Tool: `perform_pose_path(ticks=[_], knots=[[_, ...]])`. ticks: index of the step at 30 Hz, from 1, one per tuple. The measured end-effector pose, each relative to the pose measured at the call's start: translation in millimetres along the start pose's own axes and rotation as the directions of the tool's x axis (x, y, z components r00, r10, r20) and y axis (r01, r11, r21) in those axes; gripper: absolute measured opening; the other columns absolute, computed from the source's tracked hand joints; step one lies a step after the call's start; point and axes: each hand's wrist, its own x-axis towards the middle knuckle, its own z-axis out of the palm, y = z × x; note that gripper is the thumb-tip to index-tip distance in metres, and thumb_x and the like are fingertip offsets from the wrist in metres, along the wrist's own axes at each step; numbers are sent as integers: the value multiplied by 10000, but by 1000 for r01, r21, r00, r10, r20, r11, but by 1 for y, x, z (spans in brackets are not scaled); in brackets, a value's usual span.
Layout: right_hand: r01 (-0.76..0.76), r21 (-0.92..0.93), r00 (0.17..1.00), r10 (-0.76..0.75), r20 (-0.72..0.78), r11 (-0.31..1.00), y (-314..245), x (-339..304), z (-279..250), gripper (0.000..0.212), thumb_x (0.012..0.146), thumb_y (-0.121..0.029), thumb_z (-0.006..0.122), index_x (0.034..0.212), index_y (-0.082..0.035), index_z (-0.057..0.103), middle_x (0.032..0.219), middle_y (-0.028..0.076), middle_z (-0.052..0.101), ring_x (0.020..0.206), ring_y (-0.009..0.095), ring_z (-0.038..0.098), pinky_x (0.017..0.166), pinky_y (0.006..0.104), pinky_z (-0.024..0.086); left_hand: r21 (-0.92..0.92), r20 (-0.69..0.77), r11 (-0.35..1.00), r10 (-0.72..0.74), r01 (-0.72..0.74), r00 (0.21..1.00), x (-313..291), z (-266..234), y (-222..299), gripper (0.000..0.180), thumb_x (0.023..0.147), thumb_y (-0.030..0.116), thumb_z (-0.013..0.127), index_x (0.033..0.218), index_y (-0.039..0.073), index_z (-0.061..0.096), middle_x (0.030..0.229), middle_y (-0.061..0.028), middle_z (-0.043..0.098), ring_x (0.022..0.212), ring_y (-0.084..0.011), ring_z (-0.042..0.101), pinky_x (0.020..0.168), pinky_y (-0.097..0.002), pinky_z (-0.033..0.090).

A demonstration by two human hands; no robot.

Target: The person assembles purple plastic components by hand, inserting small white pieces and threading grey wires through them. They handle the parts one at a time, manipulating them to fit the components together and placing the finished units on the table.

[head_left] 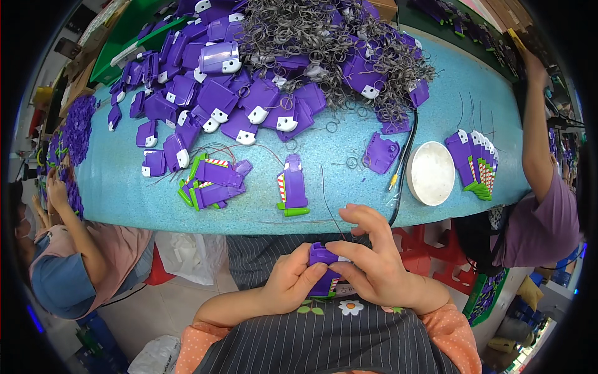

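Observation:
Just off the table's near edge, above my apron, my left hand [290,278] is closed around a purple plastic wing piece [322,254] with a red-and-white striped edge. My right hand [374,262] has its thumb and a finger pressed on the piece's right side, its other fingers raised. A thin dark wire [326,202] rises from beside the piece, its lower end partly hidden by my right fingers. On the table just ahead lies a similar purple wing piece [295,182] with a green tip. Left of it, several more wing pieces [218,182] with green tips lie in a loose stack.
Purple shells with white ends [215,100] and a tangle of grey wire coils [299,43] fill the far table. To the right are a white bowl [431,173], a black cable [411,134] and fanned wing pieces [476,163]. People sit at both sides.

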Motion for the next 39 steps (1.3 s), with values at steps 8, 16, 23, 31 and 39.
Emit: perform_pose_path(ticks=[8, 16, 23, 31, 39], knots=[[-292, 603, 925, 379, -18, 742, 12, -7, 13, 366, 776, -69, 702, 1089, -31, 517, 1187, 151, 476, 1021, 218, 521, 755, 342, 491, 146, -41, 979, 150, -143, 988, -1, 1, 4, 285, 976, 218, 421, 1080, -41, 480, 862, -107, 669, 764, -150, 662, 655, -263, 512], [-222, 913, 899, 435, 56, 341, 13, -28, 31, 166, 786, -12, 695, 835, -22, 536, 837, 43, 503, 780, 103, 493, 679, 238, 422, 298, -34, 930, 237, -217, 971, 2, 6, 14, 265, 956, 192, 465, 1070, -46, 481, 833, -107, 668, 730, -165, 663, 643, -268, 508], [-25, 842, 962, 241, -125, 538, 19, -27, 32, 150, 781, 7, 682, 785, -20, 534, 811, 55, 495, 759, 137, 450, 676, 269, 349, 83, -67, 971, 230, -224, 971, 0, 11, -12, 226, 935, 135, 496, 1069, -46, 482, 794, -91, 642, 668, -157, 637, 604, -264, 489], [39, 428, 974, 61, -217, 903, 29, -29, 18, 268, 699, -99, 768, 874, -17, 582, 920, 139, 556, 864, 243, 530, 700, 342, 432, 517, 8, 783, 398, -345, 917, 3, 11, 4, 243, 901, 69, 521, 1100, -57, 462, 768, -108, 627, 645, -150, 625, 565, -274, 476], [48, -59, 999, -48, -3, 997, 13, -15, -5, 366, 683, -78, 721, 1026, -47, 601, 1224, 200, 470, 1058, 372, 500, 861, 431, 433, -19, 90, 997, -69, 71, 994, 2, 10, 1, 326, 867, -37, 477, 1184, -32, 401, 991, -103, 587, 884, -118, 588, 749, -268, 474]])
